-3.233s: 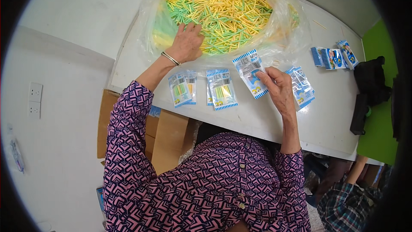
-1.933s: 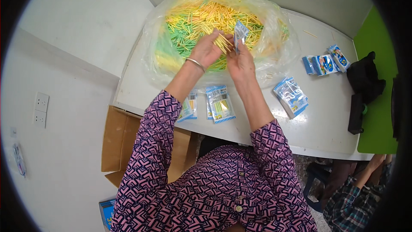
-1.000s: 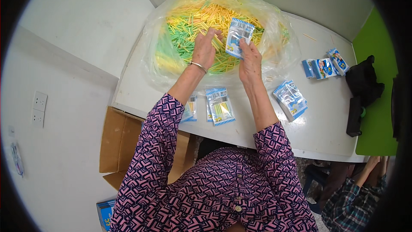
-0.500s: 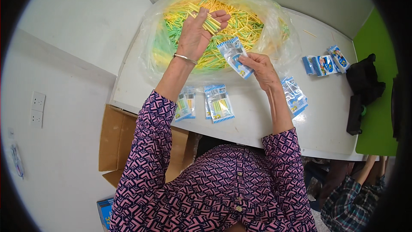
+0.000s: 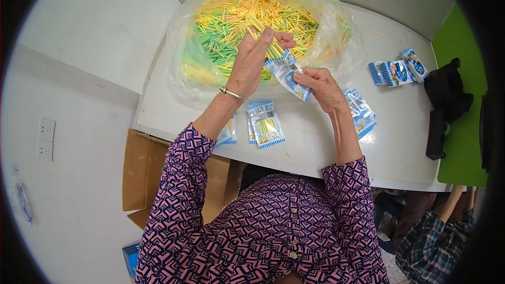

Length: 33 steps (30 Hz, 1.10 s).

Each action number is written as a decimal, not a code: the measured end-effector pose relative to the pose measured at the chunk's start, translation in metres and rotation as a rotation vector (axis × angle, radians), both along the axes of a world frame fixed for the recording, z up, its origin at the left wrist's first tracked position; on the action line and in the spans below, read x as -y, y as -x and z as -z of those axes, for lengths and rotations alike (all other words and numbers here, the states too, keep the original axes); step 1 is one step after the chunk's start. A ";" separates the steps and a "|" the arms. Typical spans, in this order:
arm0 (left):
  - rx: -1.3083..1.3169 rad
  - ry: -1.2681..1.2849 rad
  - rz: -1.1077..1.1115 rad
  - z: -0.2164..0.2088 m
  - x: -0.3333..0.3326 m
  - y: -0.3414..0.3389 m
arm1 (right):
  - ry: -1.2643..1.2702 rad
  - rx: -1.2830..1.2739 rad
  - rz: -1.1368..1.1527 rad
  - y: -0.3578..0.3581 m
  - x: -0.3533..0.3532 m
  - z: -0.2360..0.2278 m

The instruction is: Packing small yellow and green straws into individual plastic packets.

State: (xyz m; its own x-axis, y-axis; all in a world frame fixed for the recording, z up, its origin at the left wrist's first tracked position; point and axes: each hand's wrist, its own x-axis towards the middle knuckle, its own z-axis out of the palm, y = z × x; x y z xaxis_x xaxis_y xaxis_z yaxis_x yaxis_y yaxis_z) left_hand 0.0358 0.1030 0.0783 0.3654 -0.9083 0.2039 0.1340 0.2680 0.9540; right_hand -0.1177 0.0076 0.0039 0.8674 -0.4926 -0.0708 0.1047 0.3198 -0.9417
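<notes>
A bunch of thin yellow and green sticks (image 5: 274, 49) is held in my left hand (image 5: 251, 62), thumb on top and fingers curled round it. Between thumb and fingers, my right hand (image 5: 322, 87) grips a small blue-and-white plastic packet (image 5: 289, 76). The sticks' lower ends meet the packet's upper end; whether they are inside it I cannot tell. Behind both hands stands a large clear plastic bag (image 5: 181, 68), its mouth wide apart, full of loose yellow, green and orange sticks (image 5: 221, 42).
Packets holding sticks (image 5: 266, 126) lie at the table's front edge, with more packets (image 5: 360, 113) right of my right wrist. Several packets (image 5: 397, 72) and a black tape dispenser (image 5: 435, 134) sit near a green panel (image 5: 463, 126). A cardboard box (image 5: 144, 171) is below left; another person's sleeve (image 5: 428, 247) is lower right.
My left hand has moved right and toward me with the sticks, from above the bag to the packet's upper end. My right hand still holds the packet in nearly the same place.
</notes>
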 end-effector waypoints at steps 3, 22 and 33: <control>0.158 -0.046 0.004 0.004 -0.003 0.000 | -0.005 -0.013 -0.008 0.000 -0.001 0.000; 0.346 -0.035 0.005 0.022 -0.010 0.002 | 0.012 0.048 0.060 0.000 -0.010 0.009; 0.380 -0.102 0.036 0.019 -0.013 -0.001 | 0.024 0.062 0.087 0.001 -0.012 0.010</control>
